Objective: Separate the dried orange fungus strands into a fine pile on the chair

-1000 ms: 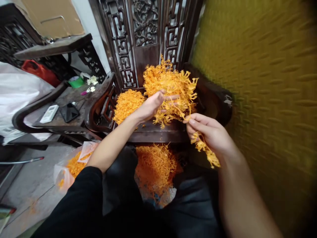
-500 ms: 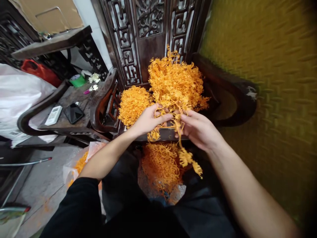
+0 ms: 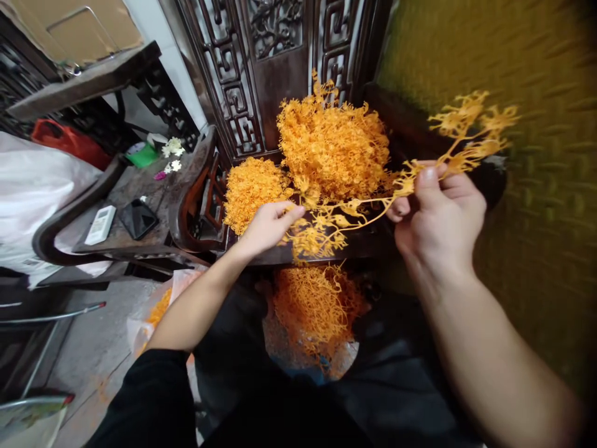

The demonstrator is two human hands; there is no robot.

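Head view: my right hand (image 3: 438, 214) pinches an orange sprig (image 3: 466, 134) between thumb and fingers, raised off to the right. My left hand (image 3: 268, 225) is closed on a tangled clump (image 3: 317, 239) at the front edge of the chair seat (image 3: 368, 247). Thin stems stretch between the two. The big pile (image 3: 333, 149) sits behind on the seat, with a smaller pile (image 3: 254, 190) beside it.

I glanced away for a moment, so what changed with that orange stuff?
The right hand has pulled a branching orange strand up and rightward, away from the big clump, stretching it out. The left hand keeps pinching its other end. The smaller pile stayed put.
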